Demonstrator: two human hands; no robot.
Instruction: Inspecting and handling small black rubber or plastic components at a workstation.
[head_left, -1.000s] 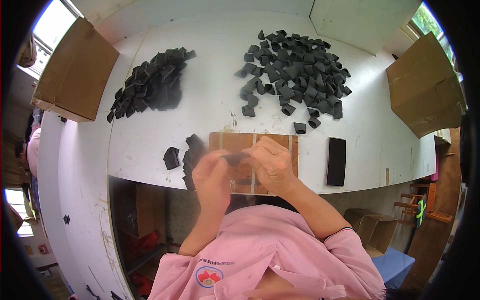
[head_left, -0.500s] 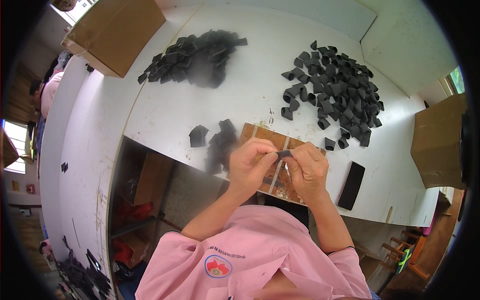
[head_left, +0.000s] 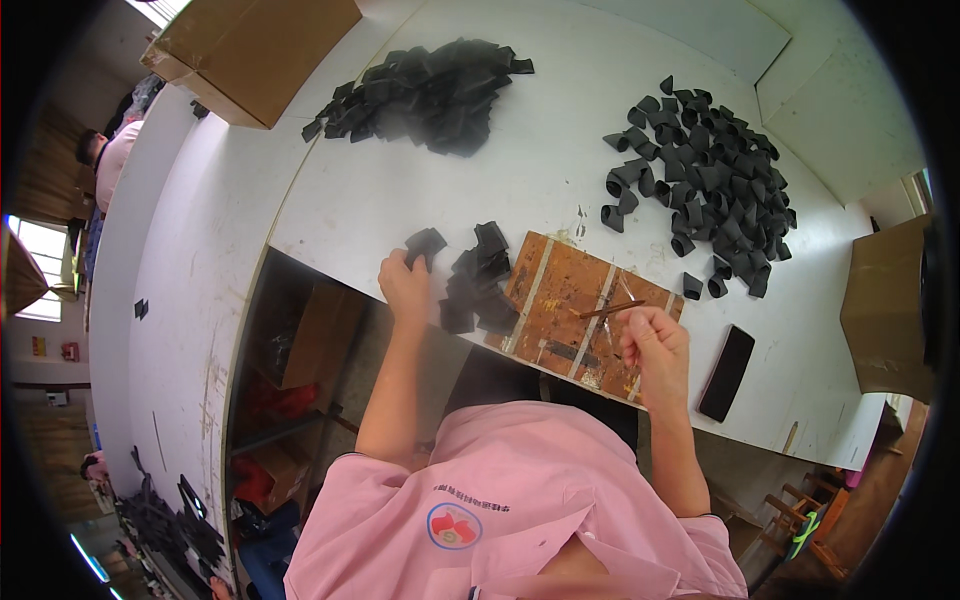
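Observation:
My left hand (head_left: 405, 288) is at the near edge of the white table, its fingers closed on a flat black piece (head_left: 426, 243) of fabric-like material. Beside it lies a small, overlapping heap of similar flat black pieces (head_left: 480, 285). My right hand (head_left: 655, 345) pinches a thin brown stick (head_left: 612, 309) with a narrow tip pointing left. The stick is over a stained brown wooden board (head_left: 560, 290), which has pale strips across it. What the stick is exactly I cannot make out.
A larger pile of flat black pieces (head_left: 430, 95) lies at the far left. Many rolled black pieces (head_left: 715, 185) spread at the right. A black phone-like slab (head_left: 727, 373) lies right of the board. Cardboard boxes (head_left: 250, 60) stand at both sides; a person (head_left: 115, 165) is at far left.
My hands were together over the board with a small black piece between them. They have parted: the left moved left to a flat piece, the right moved right, the brown stick now showing.

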